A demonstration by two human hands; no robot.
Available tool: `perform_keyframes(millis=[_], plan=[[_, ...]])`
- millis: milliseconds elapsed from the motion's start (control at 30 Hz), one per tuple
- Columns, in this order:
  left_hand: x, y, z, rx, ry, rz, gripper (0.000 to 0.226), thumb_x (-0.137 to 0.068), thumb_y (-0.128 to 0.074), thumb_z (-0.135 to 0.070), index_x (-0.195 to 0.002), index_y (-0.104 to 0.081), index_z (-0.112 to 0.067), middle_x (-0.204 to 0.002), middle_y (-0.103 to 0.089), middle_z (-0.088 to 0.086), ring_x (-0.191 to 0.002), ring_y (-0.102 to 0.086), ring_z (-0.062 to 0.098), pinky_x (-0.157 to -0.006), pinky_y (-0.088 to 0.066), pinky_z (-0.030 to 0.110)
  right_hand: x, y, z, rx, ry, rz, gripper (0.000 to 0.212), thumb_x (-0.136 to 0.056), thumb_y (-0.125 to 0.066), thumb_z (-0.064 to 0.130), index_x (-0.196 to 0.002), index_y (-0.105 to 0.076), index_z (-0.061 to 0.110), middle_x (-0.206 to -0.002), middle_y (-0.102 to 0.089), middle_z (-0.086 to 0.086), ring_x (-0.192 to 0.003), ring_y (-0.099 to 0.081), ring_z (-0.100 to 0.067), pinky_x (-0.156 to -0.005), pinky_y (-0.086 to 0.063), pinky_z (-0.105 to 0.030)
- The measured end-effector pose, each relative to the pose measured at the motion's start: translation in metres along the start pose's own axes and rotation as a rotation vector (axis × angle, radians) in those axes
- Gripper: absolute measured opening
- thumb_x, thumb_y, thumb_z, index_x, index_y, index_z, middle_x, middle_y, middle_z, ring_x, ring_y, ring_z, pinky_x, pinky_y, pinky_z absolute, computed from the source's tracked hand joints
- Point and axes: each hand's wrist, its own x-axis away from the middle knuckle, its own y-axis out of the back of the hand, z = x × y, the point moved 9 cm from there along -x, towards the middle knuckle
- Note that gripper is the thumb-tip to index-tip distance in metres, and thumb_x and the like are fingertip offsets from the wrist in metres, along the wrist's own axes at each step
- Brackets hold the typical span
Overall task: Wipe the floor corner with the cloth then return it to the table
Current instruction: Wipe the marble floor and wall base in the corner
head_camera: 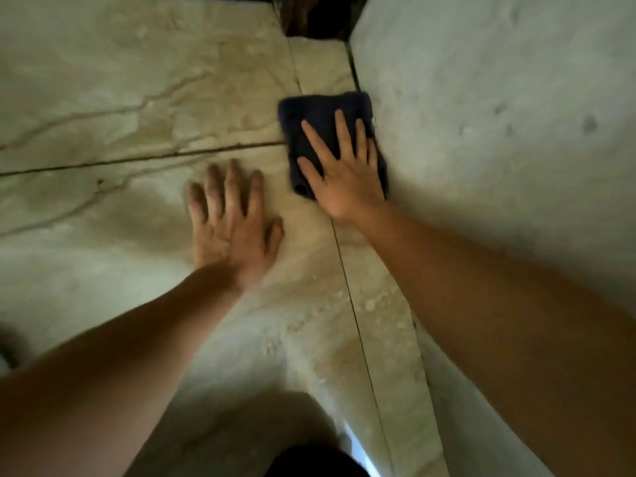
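Observation:
A dark blue folded cloth lies on the pale stone floor, tight against the foot of the wall. My right hand presses flat on the cloth's near half with fingers spread, covering part of it. My left hand rests palm down on the bare floor just left of the cloth, fingers apart and holding nothing. No table is in view.
The wall runs along the right side from the bottom to the top. A dark gap opens at the far end where floor and wall meet. Tile joints cross the floor. Dark clothing shows at the bottom edge.

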Motion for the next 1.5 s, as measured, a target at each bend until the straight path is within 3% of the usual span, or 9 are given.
perform_keyframes(millis=[100, 233, 400, 600, 867, 1067, 1233, 1367, 1500], plan=[[0.024, -0.009, -0.007, -0.008, 0.034, -0.002, 0.075, -0.096, -0.024, -0.054, -0.157, -0.009, -0.014, -0.166, -0.006, 0.021, -0.151, -0.001, 0.046, -0.12, -0.005, 0.063, 0.125, -0.022, -0.012, -0.037, -0.017, -0.046, 0.06, -0.099, -0.026, 0.06, -0.157, -0.019, 0.042, -0.168, -0.01, -0.013, -0.152, -0.009, -0.043, -0.121, -0.013, -0.056], [0.037, -0.014, -0.017, -0.016, 0.045, -0.018, 0.075, -0.097, -0.015, -0.056, -0.159, -0.005, -0.015, -0.167, 0.002, 0.019, -0.152, 0.008, 0.044, -0.121, -0.001, 0.062, 0.262, -0.066, -0.019, -0.056, -0.1, 0.085, 0.063, -0.098, -0.015, 0.064, -0.156, 0.001, 0.046, -0.168, 0.008, -0.01, -0.152, 0.007, -0.041, -0.12, -0.005, -0.061], [0.041, -0.013, -0.02, -0.02, 0.069, -0.031, 0.076, -0.096, -0.014, -0.055, -0.159, -0.007, -0.014, -0.167, 0.0, 0.02, -0.152, 0.006, 0.046, -0.121, 0.0, 0.062, 0.254, -0.074, -0.026, -0.011, -0.085, 0.101, 0.069, -0.093, -0.015, 0.071, -0.154, 0.007, 0.048, -0.168, 0.011, -0.011, -0.151, 0.009, -0.045, -0.117, -0.003, -0.064], [0.061, -0.021, -0.027, -0.02, 0.128, -0.051, 0.072, -0.097, -0.022, -0.047, -0.158, -0.013, -0.011, -0.166, -0.005, 0.023, -0.151, 0.001, 0.05, -0.121, -0.001, 0.061, 0.233, -0.068, -0.028, -0.067, -0.106, 0.155, 0.071, -0.094, -0.024, 0.07, -0.153, 0.01, 0.05, -0.165, 0.026, -0.008, -0.149, 0.021, -0.041, -0.118, 0.006, -0.059], [0.155, -0.051, -0.045, -0.063, 0.143, -0.078, 0.077, -0.093, -0.019, -0.059, -0.158, -0.014, -0.018, -0.166, -0.008, 0.022, -0.149, -0.002, 0.054, -0.119, -0.003, 0.066, 0.245, -0.07, -0.019, -0.076, -0.084, 0.091, 0.067, -0.097, -0.02, 0.067, -0.155, 0.007, 0.047, -0.166, 0.02, -0.009, -0.15, 0.018, -0.041, -0.119, 0.006, -0.06], [0.231, -0.067, -0.04, -0.077, 0.18, -0.034, 0.078, -0.091, -0.015, -0.067, -0.158, -0.008, -0.028, -0.167, -0.006, 0.015, -0.147, 0.0, 0.057, -0.115, -0.002, 0.072, 0.374, -0.095, -0.005, -0.079, -0.016, -0.009, 0.068, -0.095, -0.026, 0.068, -0.156, -0.007, 0.046, -0.168, 0.003, -0.011, -0.152, 0.002, -0.044, -0.118, -0.006, -0.061], [0.283, -0.074, -0.042, -0.092, 0.189, 0.025, 0.076, -0.093, -0.022, -0.062, -0.158, -0.01, -0.023, -0.166, -0.008, 0.018, -0.146, -0.004, 0.059, -0.113, -0.006, 0.074, 0.542, -0.125, -0.03, -0.069, -0.057, 0.009, 0.062, -0.097, -0.032, 0.065, -0.155, -0.021, 0.045, -0.167, -0.013, -0.012, -0.15, -0.013, -0.045, -0.116, -0.021, -0.062], [0.324, -0.089, -0.067, -0.07, 0.143, 0.105, 0.076, -0.095, -0.034, -0.051, -0.157, -0.016, -0.013, -0.164, -0.012, 0.024, -0.144, -0.008, 0.061, -0.111, -0.008, 0.076, 0.608, -0.137, -0.064, -0.012, -0.026, 0.039, 0.062, -0.096, -0.043, 0.061, -0.154, -0.03, 0.042, -0.164, -0.024, -0.017, -0.146, -0.025, -0.05, -0.111, -0.031, -0.063], [0.371, -0.108, -0.1, -0.02, 0.133, 0.152, 0.079, -0.094, -0.039, -0.051, -0.157, -0.014, -0.011, -0.164, -0.01, 0.025, -0.147, -0.007, 0.057, -0.112, -0.008, 0.076, 0.626, -0.132, -0.065, 0.052, 0.009, 0.037, 0.053, -0.106, -0.016, 0.05, -0.149, -0.043, 0.036, -0.156, -0.037, -0.021, -0.137, -0.04, -0.053, -0.103, -0.042, -0.064]])
